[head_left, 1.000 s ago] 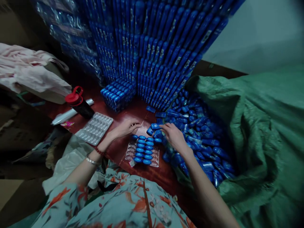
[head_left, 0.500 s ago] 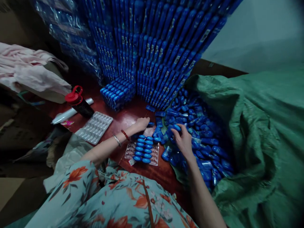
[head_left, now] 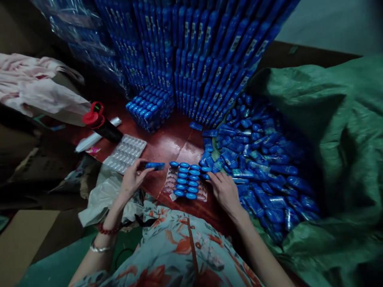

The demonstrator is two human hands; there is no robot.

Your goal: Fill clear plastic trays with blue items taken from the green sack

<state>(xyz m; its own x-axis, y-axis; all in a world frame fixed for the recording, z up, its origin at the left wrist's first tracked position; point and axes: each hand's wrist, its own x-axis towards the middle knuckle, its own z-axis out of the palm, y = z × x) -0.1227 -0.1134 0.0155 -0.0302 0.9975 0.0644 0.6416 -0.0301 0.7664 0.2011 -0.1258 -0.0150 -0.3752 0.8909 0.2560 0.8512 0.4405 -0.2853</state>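
A clear blister tray (head_left: 170,184) lies on the reddish floor in front of my body, with rows of small blue bottles (head_left: 181,181) standing in it, their oval ends up. Left of the tray, my left hand (head_left: 133,179) pinches another small blue bottle (head_left: 154,166) lying sideways, its end pointing to the tray. At the tray's right edge my right hand (head_left: 224,192) has its fingertips closed on a blue bottle (head_left: 205,169) at the end of the far row; its fingers partly hide that corner.
Loose blue bottles (head_left: 269,175) spill from a green woven sack (head_left: 338,119) on the right. Tall stacks of packed blue bottles (head_left: 197,63) rise at the back, a smaller block (head_left: 149,107) before them. An empty tray (head_left: 127,153) and a red-lidded flask (head_left: 103,125) stand left.
My left hand has drawn back left from beyond the tray, a blue bottle in its fingers. My right hand has come from the pile to the tray's right edge. The far row holds more bottles.
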